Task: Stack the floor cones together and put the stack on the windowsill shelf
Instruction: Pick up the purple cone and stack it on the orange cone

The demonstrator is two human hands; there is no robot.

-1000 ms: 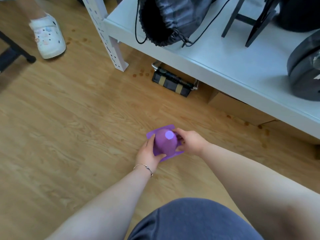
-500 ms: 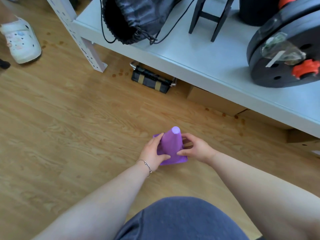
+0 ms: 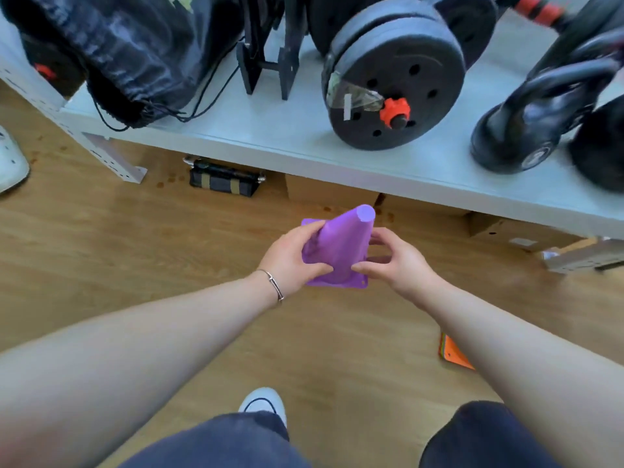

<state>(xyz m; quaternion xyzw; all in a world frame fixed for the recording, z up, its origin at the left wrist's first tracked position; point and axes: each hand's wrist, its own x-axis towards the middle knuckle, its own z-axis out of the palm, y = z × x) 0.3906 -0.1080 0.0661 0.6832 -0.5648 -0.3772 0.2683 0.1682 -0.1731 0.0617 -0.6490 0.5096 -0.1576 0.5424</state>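
A purple cone with a square base is held off the wooden floor, its tip tilted up and away toward the shelf. My left hand grips its left side and my right hand grips its right side near the base. The pale shelf runs across the top of the view, just beyond the cone's tip. An orange piece with coloured edges lies on the floor at the right, mostly hidden by my right forearm; I cannot tell what it is.
On the shelf sit a black drawstring bag, a black stand, a dumbbell with weight plates and kettlebells. Under it lie a black-and-tan object and cardboard boxes. Another person's white shoe is at left.
Both hands have lifted the purple cone off the floor and raised it toward the shelf. My view has risen and shifted right, bringing the weights into sight.
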